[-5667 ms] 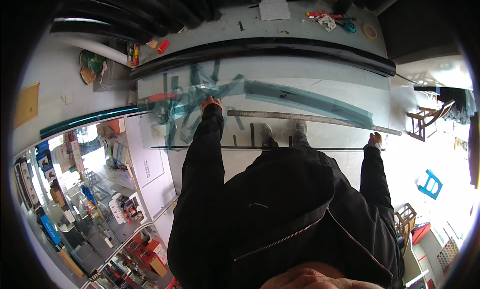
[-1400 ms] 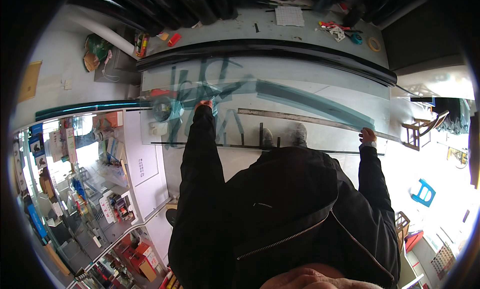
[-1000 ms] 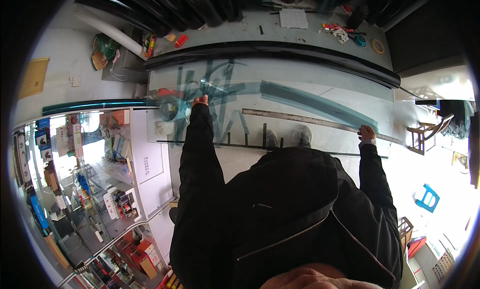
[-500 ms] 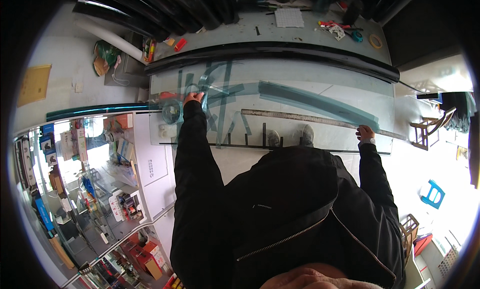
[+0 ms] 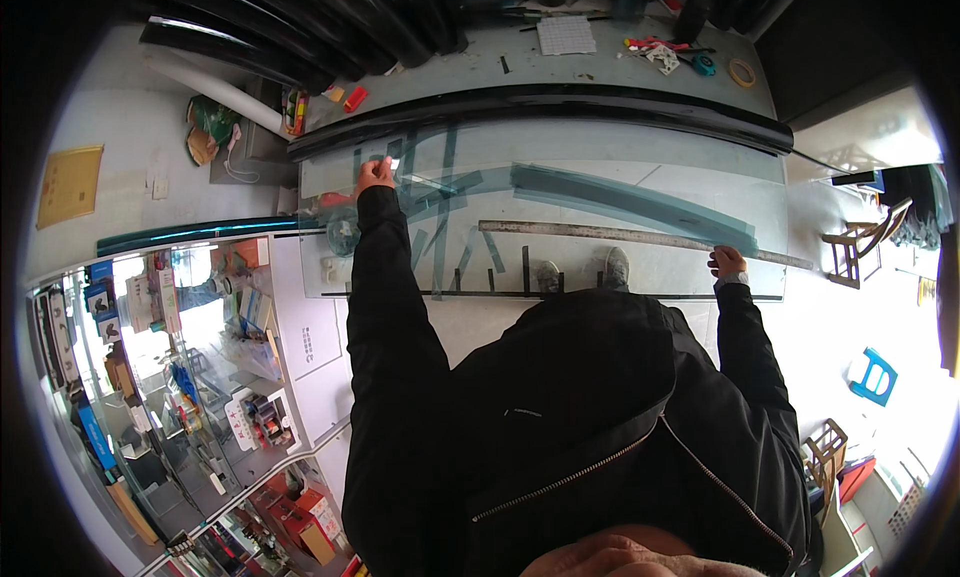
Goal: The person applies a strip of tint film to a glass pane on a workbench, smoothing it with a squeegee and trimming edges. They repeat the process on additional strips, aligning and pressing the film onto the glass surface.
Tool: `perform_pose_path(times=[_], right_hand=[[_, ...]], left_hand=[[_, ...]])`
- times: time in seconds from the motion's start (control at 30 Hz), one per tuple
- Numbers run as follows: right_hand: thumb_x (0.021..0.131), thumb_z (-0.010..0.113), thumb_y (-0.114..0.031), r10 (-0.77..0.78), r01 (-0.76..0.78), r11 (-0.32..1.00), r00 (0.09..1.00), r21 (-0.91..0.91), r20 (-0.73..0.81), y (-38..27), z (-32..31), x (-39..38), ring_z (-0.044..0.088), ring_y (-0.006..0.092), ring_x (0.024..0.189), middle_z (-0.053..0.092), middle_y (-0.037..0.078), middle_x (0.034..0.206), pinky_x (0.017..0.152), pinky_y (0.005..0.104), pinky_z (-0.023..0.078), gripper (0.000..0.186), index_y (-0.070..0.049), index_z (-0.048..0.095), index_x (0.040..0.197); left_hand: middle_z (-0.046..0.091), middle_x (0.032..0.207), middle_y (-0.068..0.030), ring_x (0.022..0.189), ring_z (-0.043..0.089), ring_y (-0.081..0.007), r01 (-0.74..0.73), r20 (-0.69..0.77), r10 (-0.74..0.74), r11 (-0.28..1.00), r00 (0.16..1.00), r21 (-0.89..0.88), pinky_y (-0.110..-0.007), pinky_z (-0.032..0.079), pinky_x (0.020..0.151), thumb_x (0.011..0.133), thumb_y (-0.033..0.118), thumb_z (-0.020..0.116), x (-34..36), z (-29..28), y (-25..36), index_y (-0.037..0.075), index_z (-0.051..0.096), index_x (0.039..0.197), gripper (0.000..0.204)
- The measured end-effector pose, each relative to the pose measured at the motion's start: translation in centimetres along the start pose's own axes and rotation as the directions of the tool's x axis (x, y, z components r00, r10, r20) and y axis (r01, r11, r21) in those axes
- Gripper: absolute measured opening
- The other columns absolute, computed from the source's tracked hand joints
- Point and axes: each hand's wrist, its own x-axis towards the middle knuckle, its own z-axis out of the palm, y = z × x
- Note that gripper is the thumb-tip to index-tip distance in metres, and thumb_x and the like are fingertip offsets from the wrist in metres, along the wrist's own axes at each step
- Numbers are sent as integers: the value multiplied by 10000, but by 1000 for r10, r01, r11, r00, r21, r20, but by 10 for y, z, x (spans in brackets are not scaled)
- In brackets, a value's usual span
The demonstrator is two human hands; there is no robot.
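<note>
A glass-topped table (image 5: 640, 147) lies before me, with strips of dark teal film scattered on its left half. My left hand (image 5: 375, 173) is over these strips near the far left, fingers pinched together. A small whitish thing (image 5: 395, 164) shows at its fingertips, too small to name. Across the middle of the glass lies a long, thin metal ruler (image 5: 600, 233). My right hand (image 5: 727, 262) is closed at the ruler's right part, by the near edge. Just beyond the ruler, a broad teal film strip (image 5: 630, 204) slants toward my right hand.
A long black roll (image 5: 540, 99) lies along the table's far edge. Behind it are more dark rolls (image 5: 300, 27), a tape measure (image 5: 704, 65) and a tape ring (image 5: 742, 72). At the left stands a glass display case (image 5: 180, 377); at the right, a wooden chair (image 5: 865, 242).
My left hand has moved slightly away from me and to the left. The raised curl of film beside it no longer shows. My right hand stays at the ruler.
</note>
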Motion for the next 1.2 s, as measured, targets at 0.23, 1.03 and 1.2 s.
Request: perform_pose_path(times=[0.23, 1.03, 1.2], right_hand=[[916, 640, -323, 23, -1, 999, 906, -53, 423, -44, 62, -49, 655, 160, 787, 684, 52, 932, 643, 300, 511, 260, -99, 631, 1050], [885, 684, -194, -148, -81, 569, 969, 819, 198, -125, 69, -80, 581, 192, 692, 637, 37, 805, 617, 366, 472, 99, -99, 658, 895], [868, 708, -191, -70, -38, 624, 992, 780, 104, -100, 32, -50, 593, 194, 704, 634, 32, 816, 599, 342, 465, 122, -93, 654, 916]], left_hand=[[660, 837, -26, 710, 614, -92, -45, 327, 344, 747, 880, -663, -239, 507, 655, 926, 205, 647, -78, -17, 172, 40, 618, 1004, 184], [661, 817, -12, 735, 601, -80, -21, 787, 558, 819, 263, -574, -251, 503, 686, 870, 180, 715, -215, 62, 258, 28, 648, 984, 201], [675, 833, -12, 771, 623, -91, -99, 828, 462, 885, 317, -456, -264, 514, 722, 850, 198, 730, -178, 84, 222, 53, 657, 984, 210]])
